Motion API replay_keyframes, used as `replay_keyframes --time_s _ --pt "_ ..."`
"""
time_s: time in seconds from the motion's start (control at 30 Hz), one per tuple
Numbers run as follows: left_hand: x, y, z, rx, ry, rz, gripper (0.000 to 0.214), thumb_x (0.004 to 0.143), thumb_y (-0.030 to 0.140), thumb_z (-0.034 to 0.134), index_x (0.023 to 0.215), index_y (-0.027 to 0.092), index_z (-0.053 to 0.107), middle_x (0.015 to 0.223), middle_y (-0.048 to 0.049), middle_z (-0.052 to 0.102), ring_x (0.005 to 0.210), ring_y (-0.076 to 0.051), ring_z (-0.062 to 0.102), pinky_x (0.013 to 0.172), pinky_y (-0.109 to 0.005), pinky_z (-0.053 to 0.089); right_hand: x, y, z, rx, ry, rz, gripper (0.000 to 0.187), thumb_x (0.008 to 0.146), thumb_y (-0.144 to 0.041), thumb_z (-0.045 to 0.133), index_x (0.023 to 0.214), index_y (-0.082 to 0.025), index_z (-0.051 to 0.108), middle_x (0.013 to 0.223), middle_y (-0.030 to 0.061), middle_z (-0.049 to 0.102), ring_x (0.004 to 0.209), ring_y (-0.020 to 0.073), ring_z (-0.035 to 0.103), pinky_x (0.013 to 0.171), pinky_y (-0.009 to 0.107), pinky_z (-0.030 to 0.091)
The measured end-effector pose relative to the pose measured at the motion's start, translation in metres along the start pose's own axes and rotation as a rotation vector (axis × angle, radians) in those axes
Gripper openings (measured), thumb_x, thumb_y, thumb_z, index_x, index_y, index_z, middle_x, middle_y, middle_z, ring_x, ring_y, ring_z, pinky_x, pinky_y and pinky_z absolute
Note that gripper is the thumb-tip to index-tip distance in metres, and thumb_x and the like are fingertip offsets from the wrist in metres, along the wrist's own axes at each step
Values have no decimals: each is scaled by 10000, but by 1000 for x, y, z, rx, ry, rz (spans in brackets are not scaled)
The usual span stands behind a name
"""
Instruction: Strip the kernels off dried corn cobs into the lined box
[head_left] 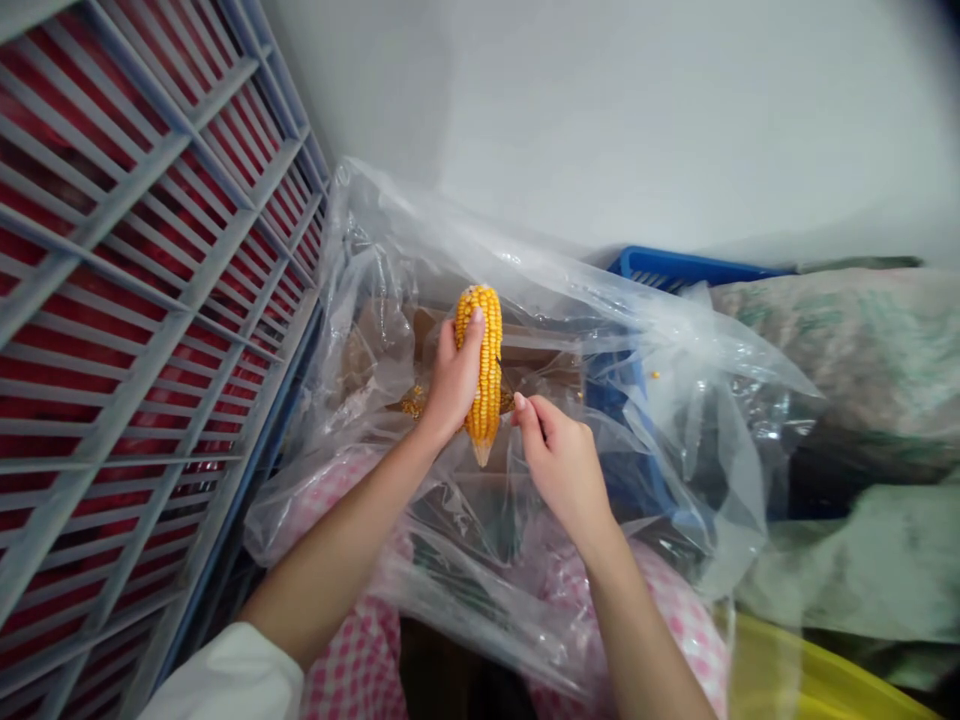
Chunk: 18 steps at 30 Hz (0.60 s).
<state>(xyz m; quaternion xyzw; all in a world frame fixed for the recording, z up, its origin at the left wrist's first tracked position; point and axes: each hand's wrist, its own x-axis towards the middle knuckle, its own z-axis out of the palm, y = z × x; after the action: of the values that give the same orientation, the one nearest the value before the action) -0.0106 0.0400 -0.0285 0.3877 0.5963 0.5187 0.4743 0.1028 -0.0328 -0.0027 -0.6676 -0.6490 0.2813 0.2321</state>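
My left hand (455, 375) is wrapped around a yellow corn cob (484, 350), its thumb along the front. The cob stands nearly upright, with its pale pointed end toward me, and rows of kernels cover it. Just right of the cob, my right hand (559, 450) is closed in a pinch beside a small dark brown piece, too small to make out. A large clear plastic bag (465, 245) spreads open beneath both hands and over my lap. Some loose kernels (413, 402) lie in it, to the left of my left hand.
A grey-blue slatted crate (187, 130) with red contents rises close on the left. Behind the plastic on the right is a blue basket (697, 268). Sacks (847, 340) lie further right, above a yellow rim (825, 665). A pale wall (637, 120) stands ahead.
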Motion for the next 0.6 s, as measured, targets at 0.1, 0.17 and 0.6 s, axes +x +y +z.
replay_keyframes --time_s 0.1,0.17,0.6 --pt "-2 0 0 41 11 31 380 788 566 441 860 197 498 833 -18 554 817 -135 545 733 -252 413 1 0 -2 -9 -34 -16 355 901 -380 319 650 -198 490 518 -27 484 469 101 429 513 223 243" --pt "-4 -1 1 62 26 29 383 788 568 437 848 195 499 820 -17 551 814 -136 542 735 -252 408 4 2 0 -18 -44 -44 368 907 -373 311 632 -196 480 517 -23 494 473 101 439 512 224 241" --pt "-5 -22 3 -4 -83 -139 377 767 557 488 772 180 501 692 12 496 635 -102 479 593 -220 370 6 4 21 -565 -48 -127 350 932 -301 261 781 -156 542 537 46 599 442 146 534 460 255 128"
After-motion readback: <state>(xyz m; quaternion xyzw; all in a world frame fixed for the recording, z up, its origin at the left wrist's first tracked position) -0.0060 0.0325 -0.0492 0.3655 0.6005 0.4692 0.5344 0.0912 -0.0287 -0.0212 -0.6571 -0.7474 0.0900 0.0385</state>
